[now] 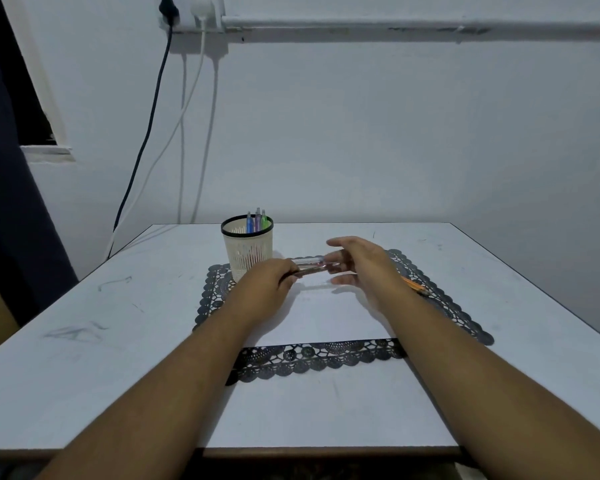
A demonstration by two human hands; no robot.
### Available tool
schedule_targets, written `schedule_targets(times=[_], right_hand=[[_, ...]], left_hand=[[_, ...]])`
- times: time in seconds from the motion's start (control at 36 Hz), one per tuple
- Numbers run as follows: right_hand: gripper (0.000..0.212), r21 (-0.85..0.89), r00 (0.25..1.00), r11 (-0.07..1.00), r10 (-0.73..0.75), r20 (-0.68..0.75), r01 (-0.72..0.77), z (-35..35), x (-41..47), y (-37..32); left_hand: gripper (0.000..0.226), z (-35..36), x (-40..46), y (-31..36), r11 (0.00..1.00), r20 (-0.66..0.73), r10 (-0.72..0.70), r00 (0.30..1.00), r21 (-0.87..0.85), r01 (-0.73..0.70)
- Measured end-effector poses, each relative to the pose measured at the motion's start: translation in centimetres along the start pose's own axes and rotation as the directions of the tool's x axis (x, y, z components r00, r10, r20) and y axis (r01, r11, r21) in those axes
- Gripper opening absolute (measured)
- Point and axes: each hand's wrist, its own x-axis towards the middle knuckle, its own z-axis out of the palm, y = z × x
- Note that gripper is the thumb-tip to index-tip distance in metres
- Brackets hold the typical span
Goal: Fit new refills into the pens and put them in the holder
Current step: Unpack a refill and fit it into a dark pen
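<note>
Left hand (269, 282): fingers curled round one end of a clear pen (309, 265), held above a white sheet (321, 315). The pen runs level from the left fingers across to the right hand's fingertips. It is blurred; one barrel or two pieces side by side cannot be told.

Right hand (357, 261): fingers spread and mostly straight, thumb raised. The middle fingertips meet the pen's far end; a pinch there cannot be confirmed.

Holder (248, 252): pale mesh cup with a black rim, seen just beyond the left knuckles on a dark lace mat (440, 299). Three pens (257, 221) are stood upright inside: blue, purple, green.

An orange pen (414, 286) is laid on the mat just past the right wrist, partly covered by it.

All of it is set on a white table (84, 306).
</note>
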Motion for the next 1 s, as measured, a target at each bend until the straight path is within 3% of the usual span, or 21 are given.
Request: schedule_targets(times=[0.14, 0.28, 1.0], right_hand=[[0.012, -0.155, 0.994, 0.987, -0.019, 0.103, 0.035, -0.1, 0.2, 1.0], [0.016, -0.143, 0.986, 0.989, -0.014, 0.166, 0.038, 0.4, -0.1, 1.6], [0.003, -0.277, 0.983, 0.959, 0.103, 0.152, -0.057, -0.5, 0.0, 1.6]], left_hand=[[0.021, 0.0, -0.3, -0.3, 0.996, 0.002, -0.091, 0.996, -0.013, 0.091], [0.016, 0.0, -0.5, -0.2, 0.996, 0.040, -0.072, 0.997, -0.052, 0.074], [0.020, 0.0, -0.4, -0.2, 0.994, 0.042, -0.068, 0.997, -0.081, 0.072]])
